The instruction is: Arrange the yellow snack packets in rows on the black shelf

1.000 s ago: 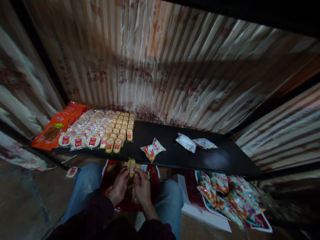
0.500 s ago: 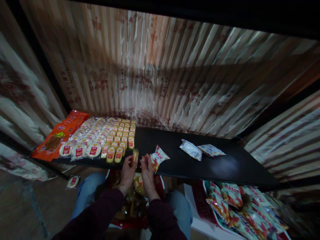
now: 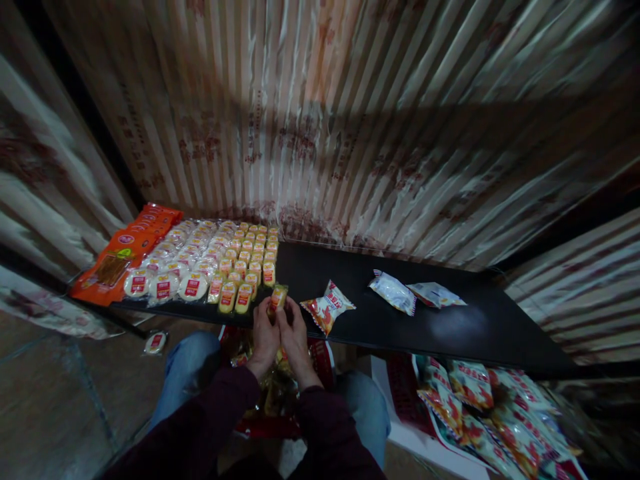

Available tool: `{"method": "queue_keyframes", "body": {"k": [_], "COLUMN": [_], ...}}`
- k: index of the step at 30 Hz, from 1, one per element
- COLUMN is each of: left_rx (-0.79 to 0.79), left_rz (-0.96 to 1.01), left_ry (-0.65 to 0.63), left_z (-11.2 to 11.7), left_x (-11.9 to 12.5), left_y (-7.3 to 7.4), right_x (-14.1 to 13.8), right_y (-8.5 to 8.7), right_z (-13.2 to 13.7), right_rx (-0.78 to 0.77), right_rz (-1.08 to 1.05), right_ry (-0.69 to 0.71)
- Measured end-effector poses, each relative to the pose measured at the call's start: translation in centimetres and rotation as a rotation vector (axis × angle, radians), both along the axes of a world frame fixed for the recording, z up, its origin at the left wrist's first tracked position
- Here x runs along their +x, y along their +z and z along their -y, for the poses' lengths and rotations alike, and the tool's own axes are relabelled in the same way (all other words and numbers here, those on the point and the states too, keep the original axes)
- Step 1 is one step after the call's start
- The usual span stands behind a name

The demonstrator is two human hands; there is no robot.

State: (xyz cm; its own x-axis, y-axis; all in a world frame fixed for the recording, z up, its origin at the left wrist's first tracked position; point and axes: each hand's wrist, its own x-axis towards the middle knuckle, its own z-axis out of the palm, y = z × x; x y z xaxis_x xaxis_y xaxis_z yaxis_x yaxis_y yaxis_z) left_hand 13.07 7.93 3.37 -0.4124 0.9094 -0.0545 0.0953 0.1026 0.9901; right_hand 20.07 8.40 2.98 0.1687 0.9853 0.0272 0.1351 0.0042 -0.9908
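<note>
At the front edge of the black shelf, my left hand is closed around a small yellow wrapped cake with an orange-red label. My right hand pinches the same cake from its right side, the two hands touching. Just left of them, rows of similar yellow wrapped cakes stand on the shelf. A white and red snack bag lies to the right of my hands. Below them is a red box holding more yellow wrapped packets, partly hidden by my arms.
Round white wrapped cakes and orange packets fill the shelf's left end. Two pale bags lie farther right. An open carton of snack bags stands at lower right. One round wrapped cake is on the floor.
My right hand, earlier apart from the cake, has come in and now grips it alongside my left. The view has tilted down, and the cake's label has turned toward me.
</note>
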Motion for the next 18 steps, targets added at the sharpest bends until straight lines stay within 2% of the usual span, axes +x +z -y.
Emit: {"method": "queue_keyframes", "body": {"k": [8,18], "left_rx": [0.118,0.112], "left_rz": [-0.071,0.01], "left_ry": [-0.066,-0.097], "left_z": [0.0,-1.3], "left_x": [-1.3,-2.0], "left_y": [-0.3,-0.5], "right_x": [-0.8,-1.6], "right_y": [-0.9,-0.9], "right_z": [-2.2,-4.9], "right_rx": [-0.012,0.159], "right_rz": [0.008,0.337], "right_ry": [0.041,0.007]}}
